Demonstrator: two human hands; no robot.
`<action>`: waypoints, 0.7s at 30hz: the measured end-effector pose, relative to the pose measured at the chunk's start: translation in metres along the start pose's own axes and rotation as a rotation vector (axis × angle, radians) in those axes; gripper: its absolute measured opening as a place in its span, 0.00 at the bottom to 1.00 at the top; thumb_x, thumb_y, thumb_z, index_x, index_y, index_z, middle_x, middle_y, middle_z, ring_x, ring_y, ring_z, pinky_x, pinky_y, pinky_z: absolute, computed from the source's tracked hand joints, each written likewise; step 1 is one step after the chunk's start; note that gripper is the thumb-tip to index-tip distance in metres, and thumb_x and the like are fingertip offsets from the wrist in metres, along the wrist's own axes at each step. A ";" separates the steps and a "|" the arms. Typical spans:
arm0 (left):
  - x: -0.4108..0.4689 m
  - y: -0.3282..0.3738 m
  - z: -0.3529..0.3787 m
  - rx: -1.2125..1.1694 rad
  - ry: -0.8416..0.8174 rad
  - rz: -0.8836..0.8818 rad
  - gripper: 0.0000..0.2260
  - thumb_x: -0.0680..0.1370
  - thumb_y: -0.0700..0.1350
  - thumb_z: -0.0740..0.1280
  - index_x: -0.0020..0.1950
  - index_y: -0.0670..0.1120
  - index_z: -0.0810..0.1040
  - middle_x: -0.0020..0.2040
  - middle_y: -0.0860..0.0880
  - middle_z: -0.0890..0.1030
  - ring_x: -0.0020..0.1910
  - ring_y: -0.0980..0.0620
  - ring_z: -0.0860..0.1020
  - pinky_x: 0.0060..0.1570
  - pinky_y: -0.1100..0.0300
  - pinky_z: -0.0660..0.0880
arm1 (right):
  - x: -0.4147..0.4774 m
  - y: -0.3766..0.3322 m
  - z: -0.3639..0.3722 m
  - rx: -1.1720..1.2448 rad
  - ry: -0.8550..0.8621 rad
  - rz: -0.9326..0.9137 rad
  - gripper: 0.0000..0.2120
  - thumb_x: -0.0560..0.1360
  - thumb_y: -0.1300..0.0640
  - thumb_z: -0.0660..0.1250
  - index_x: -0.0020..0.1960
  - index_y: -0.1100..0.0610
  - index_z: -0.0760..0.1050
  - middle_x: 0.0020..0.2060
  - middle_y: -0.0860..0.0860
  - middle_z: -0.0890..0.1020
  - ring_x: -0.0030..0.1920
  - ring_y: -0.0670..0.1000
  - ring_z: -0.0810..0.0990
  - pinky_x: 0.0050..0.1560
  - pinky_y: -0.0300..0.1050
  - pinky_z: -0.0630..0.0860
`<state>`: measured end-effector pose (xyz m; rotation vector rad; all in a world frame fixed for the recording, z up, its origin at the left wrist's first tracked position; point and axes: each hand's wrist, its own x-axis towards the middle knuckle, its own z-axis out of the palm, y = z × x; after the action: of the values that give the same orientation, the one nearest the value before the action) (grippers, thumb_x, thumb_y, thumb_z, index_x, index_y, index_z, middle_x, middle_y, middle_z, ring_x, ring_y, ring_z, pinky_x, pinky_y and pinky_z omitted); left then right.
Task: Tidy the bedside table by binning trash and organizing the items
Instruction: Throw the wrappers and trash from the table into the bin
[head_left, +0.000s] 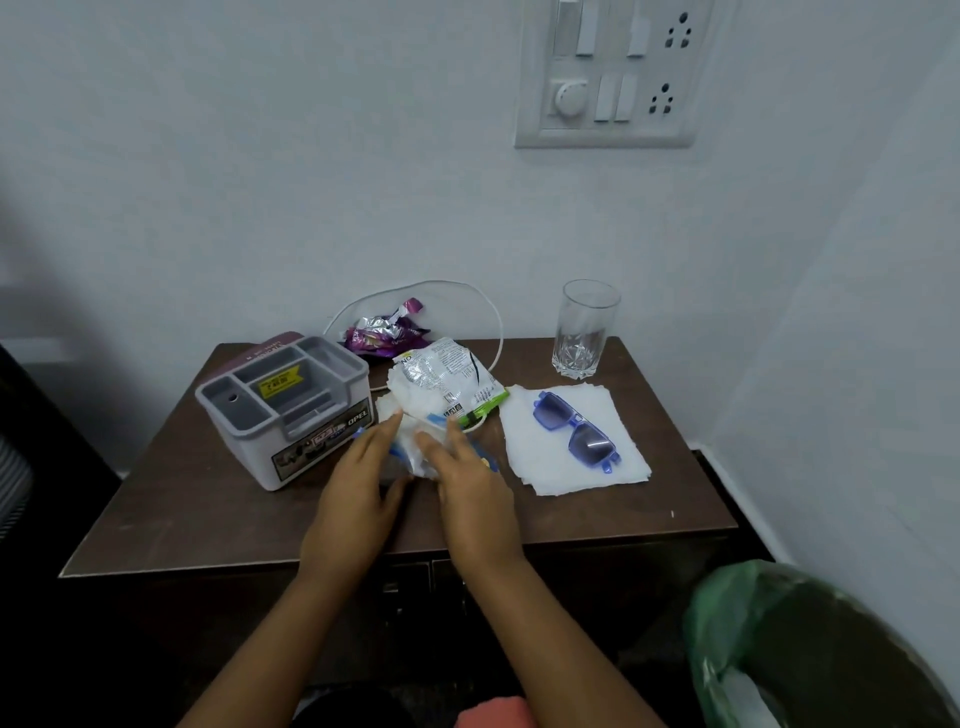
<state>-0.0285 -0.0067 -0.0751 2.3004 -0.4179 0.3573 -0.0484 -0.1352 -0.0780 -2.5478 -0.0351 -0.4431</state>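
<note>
Crumpled white tissue wad (415, 410): centre of the dark brown wooden bedside table (208, 499), just right of the grey plastic compartment organiser box (291, 405). Left hand (358, 483) and right hand (470, 483) flank it; fingers extended, touching the wad, not curled round it. Silver-and-green snack wrapper (452, 376) overlaps its rear edge; purple foil wrapper (387, 335) lies behind. Blue sunglasses (576, 436) lie on white paper napkins (540, 467). Clear glass tumbler (584, 327) back right. Green-lined bin (737, 623) off the table, lower right.
</note>
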 end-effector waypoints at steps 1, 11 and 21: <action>-0.001 0.002 -0.001 0.004 0.013 -0.002 0.28 0.74 0.37 0.68 0.72 0.50 0.65 0.70 0.49 0.70 0.68 0.52 0.68 0.63 0.63 0.64 | -0.001 0.000 0.001 -0.014 0.021 -0.017 0.23 0.75 0.64 0.63 0.67 0.48 0.70 0.72 0.54 0.67 0.59 0.60 0.78 0.46 0.53 0.79; -0.014 0.031 -0.012 -0.185 0.318 -0.028 0.21 0.74 0.31 0.67 0.66 0.45 0.74 0.64 0.51 0.75 0.63 0.57 0.73 0.62 0.53 0.73 | -0.011 -0.012 -0.028 0.006 0.178 -0.210 0.23 0.72 0.63 0.60 0.64 0.49 0.74 0.65 0.55 0.76 0.48 0.56 0.83 0.36 0.44 0.81; -0.001 0.058 -0.033 -0.008 0.239 0.022 0.18 0.74 0.35 0.68 0.63 0.47 0.77 0.58 0.47 0.79 0.50 0.51 0.77 0.51 0.58 0.74 | -0.002 -0.014 -0.068 0.101 0.155 -0.242 0.19 0.73 0.64 0.59 0.62 0.52 0.75 0.61 0.52 0.74 0.49 0.56 0.80 0.43 0.47 0.79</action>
<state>-0.0569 -0.0202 -0.0163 2.2127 -0.3228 0.6326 -0.0720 -0.1589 -0.0176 -2.4113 -0.3029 -0.7123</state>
